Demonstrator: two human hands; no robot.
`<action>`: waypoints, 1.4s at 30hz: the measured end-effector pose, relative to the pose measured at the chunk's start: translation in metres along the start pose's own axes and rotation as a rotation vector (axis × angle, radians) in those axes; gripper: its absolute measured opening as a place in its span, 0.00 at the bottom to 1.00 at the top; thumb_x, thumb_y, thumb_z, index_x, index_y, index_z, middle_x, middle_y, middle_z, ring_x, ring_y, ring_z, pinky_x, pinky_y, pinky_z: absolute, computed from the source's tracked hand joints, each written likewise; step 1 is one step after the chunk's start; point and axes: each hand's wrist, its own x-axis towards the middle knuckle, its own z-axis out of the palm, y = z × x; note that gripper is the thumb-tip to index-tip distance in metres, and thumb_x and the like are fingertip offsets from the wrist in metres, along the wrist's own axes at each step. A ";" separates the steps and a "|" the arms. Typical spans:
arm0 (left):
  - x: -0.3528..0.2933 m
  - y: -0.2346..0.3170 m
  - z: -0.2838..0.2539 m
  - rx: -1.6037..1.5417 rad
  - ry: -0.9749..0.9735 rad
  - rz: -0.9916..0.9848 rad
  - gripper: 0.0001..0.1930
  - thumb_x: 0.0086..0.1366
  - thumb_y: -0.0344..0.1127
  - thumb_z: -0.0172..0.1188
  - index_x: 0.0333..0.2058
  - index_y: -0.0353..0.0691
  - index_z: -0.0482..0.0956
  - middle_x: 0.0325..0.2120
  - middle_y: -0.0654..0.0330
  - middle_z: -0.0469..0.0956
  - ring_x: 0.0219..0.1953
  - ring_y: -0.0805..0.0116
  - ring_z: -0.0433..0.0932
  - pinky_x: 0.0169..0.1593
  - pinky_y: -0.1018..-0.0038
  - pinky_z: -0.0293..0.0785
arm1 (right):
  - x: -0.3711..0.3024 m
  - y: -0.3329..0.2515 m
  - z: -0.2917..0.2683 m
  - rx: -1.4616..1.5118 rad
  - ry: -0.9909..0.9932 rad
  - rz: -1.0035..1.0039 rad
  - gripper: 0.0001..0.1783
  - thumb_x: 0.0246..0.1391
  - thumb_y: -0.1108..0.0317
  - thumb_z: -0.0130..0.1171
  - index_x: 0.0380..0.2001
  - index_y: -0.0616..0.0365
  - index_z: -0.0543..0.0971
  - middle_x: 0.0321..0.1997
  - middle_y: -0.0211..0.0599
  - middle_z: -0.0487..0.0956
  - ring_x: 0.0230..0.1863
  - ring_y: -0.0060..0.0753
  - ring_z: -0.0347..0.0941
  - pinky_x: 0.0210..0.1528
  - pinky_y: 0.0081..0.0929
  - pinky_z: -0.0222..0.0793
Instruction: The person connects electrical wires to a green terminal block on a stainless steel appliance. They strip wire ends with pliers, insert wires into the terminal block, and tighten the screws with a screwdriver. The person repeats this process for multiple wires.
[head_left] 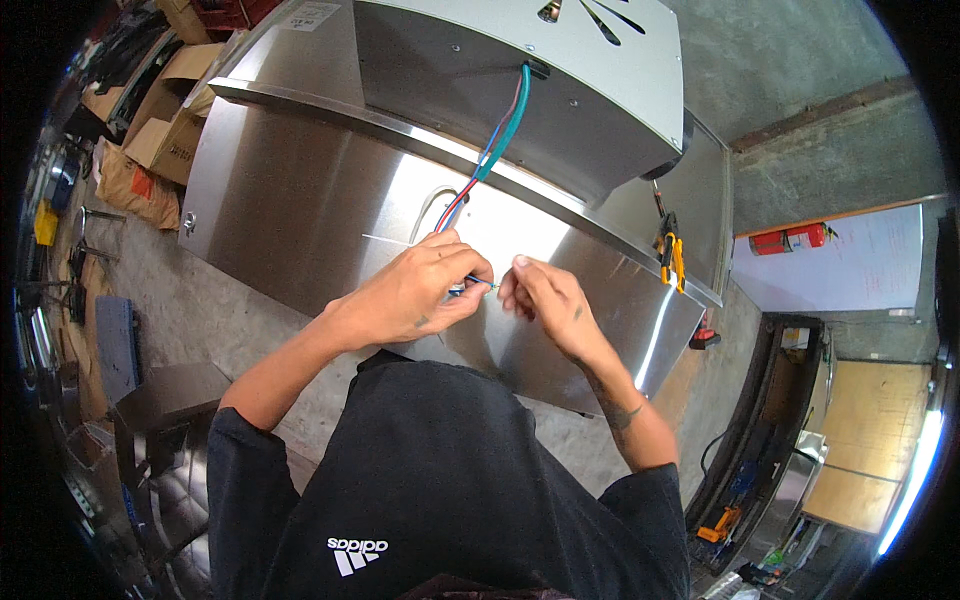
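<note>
My left hand [425, 285] is closed in a pinch on a thin blue wire [478, 280], whose end points toward my right hand. My right hand [555, 305] is beside that end, its fingers curled inward; whatever they hold, if anything, is hidden. Red, white and blue wires [452, 212] run up from my left hand into a green sleeve [516, 125]. That sleeve leads into an opening in the grey underside of a white metal housing [620, 80]. Behind the wires, a pale cable loop [425, 210] lies against the shiny steel panel [300, 190].
Yellow-and-black handled pliers [672, 255] rest near the right edge of the steel. Cardboard boxes [165, 140] stand at the far left. A red fire extinguisher [790, 239] shows by a white board at right. An orange tool [718, 525] sits at the lower right.
</note>
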 end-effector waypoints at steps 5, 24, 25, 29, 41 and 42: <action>0.003 -0.001 -0.007 -0.177 -0.048 -0.195 0.10 0.70 0.30 0.71 0.44 0.29 0.87 0.39 0.50 0.87 0.42 0.58 0.88 0.48 0.61 0.84 | -0.004 0.008 0.000 -0.687 0.234 -0.761 0.13 0.61 0.75 0.72 0.48 0.62 0.82 0.46 0.44 0.83 0.44 0.45 0.80 0.47 0.42 0.76; 0.004 0.000 -0.004 -0.030 -0.007 -0.003 0.08 0.71 0.28 0.70 0.45 0.31 0.85 0.38 0.52 0.85 0.43 0.56 0.83 0.49 0.61 0.81 | -0.014 0.005 -0.004 -0.219 0.041 -0.169 0.11 0.74 0.65 0.61 0.43 0.65 0.82 0.38 0.36 0.82 0.39 0.30 0.77 0.42 0.30 0.75; 0.004 0.001 -0.005 -0.077 -0.025 -0.045 0.08 0.72 0.29 0.69 0.45 0.31 0.84 0.38 0.51 0.85 0.44 0.55 0.84 0.50 0.60 0.81 | -0.014 0.006 -0.002 -0.439 0.143 -0.389 0.10 0.72 0.67 0.62 0.44 0.65 0.82 0.39 0.39 0.82 0.39 0.33 0.78 0.43 0.32 0.76; 0.005 0.003 -0.012 -0.169 -0.072 -0.115 0.09 0.73 0.30 0.68 0.45 0.30 0.84 0.39 0.49 0.85 0.43 0.53 0.86 0.50 0.60 0.83 | -0.007 0.010 0.004 -0.853 0.183 -0.844 0.16 0.62 0.73 0.70 0.52 0.61 0.79 0.47 0.43 0.81 0.47 0.46 0.79 0.49 0.41 0.75; -0.001 0.008 0.006 0.353 0.112 0.227 0.14 0.63 0.26 0.75 0.47 0.32 0.85 0.39 0.53 0.85 0.40 0.58 0.82 0.44 0.62 0.78 | -0.004 0.008 0.007 -0.901 0.180 -0.800 0.10 0.62 0.73 0.70 0.45 0.58 0.80 0.40 0.37 0.76 0.43 0.41 0.74 0.49 0.37 0.70; -0.001 0.008 0.007 0.407 0.120 0.252 0.15 0.63 0.27 0.75 0.47 0.32 0.85 0.39 0.53 0.85 0.40 0.59 0.82 0.44 0.63 0.78 | -0.003 0.008 0.008 -0.822 0.193 -0.778 0.08 0.65 0.72 0.68 0.44 0.59 0.80 0.38 0.36 0.76 0.41 0.38 0.74 0.47 0.36 0.70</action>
